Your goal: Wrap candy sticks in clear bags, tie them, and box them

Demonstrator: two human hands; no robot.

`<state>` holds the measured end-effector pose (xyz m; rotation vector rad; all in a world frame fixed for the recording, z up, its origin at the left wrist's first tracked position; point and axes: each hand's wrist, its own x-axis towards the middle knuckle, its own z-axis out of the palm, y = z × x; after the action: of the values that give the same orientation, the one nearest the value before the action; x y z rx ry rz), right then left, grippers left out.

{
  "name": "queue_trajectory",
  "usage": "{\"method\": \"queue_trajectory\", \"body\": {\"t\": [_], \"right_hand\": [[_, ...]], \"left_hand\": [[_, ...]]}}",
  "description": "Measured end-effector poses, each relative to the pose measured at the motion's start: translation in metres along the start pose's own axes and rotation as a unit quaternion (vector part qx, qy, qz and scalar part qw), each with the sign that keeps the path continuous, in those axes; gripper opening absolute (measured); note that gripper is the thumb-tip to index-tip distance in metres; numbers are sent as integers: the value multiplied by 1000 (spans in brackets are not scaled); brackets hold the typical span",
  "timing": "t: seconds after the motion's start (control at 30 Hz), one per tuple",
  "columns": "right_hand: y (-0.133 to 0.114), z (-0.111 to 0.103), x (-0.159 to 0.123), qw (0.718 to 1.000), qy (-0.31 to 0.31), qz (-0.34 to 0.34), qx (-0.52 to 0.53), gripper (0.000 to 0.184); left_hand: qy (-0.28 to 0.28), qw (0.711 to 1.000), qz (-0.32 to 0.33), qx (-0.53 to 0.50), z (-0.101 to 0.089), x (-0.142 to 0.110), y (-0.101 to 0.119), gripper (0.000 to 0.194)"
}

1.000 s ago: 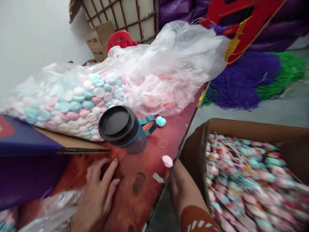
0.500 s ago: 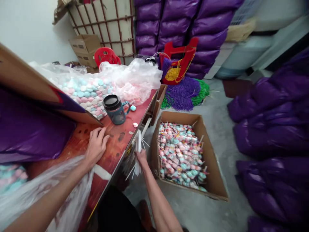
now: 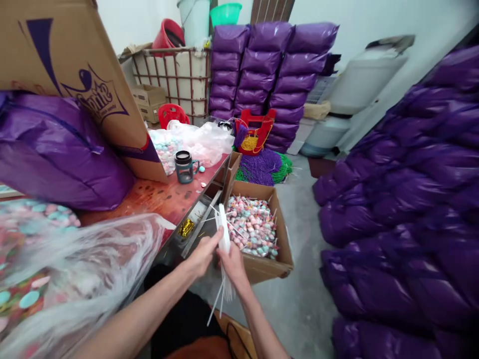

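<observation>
A bundle of thin white sticks (image 3: 223,224) stands roughly upright between my two hands, over the gap beside the table edge. My right hand (image 3: 232,262) is wrapped round its lower part, with several sticks poking out below. My left hand (image 3: 206,253) closes on the bundle from the other side, its thumb against the sticks. An open drawer (image 3: 200,212) under the tabletop holds gold twist ties (image 3: 186,228). Just beyond the hands, a cardboard box (image 3: 282,227) on the floor is filled with wrapped pink and blue candies on sticks.
On the red table (image 3: 149,199) stand a lidded mug (image 3: 184,168), clear bags of pastel candies (image 3: 166,149) and a large purple bag (image 3: 63,149) against a carton (image 3: 112,89). Purple sacks (image 3: 396,214) are piled on the right. Purple and green strings (image 3: 262,167) lie on the floor.
My left hand has left the tabletop and joined my right hand at the stick bundle. The right hand came up from below the table edge with the sticks. The view has swung right and back.
</observation>
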<state>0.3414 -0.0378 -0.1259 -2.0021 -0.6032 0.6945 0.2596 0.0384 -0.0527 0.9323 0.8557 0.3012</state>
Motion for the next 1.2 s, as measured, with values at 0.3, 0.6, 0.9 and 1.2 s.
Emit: {"method": "queue_trajectory", "body": {"t": [0.3,0.6,0.9,1.2], "right_hand": [[-29,4,-87,992,-25,-75,-98,10],[-122,26,-89,962,-83,-253,52,31],[-243,147,-67,839,-135,-484,206,35],[-194,222,-50,847,-230,-437,198,28]], "left_hand": [[119,984,28,-127,-5,-13,18,61],[180,933,310,-16,-28,-78,98,29],[292,735,592,153,-126,-141,195,28],[304,783,522,148,-191,-122,129,40]]}}
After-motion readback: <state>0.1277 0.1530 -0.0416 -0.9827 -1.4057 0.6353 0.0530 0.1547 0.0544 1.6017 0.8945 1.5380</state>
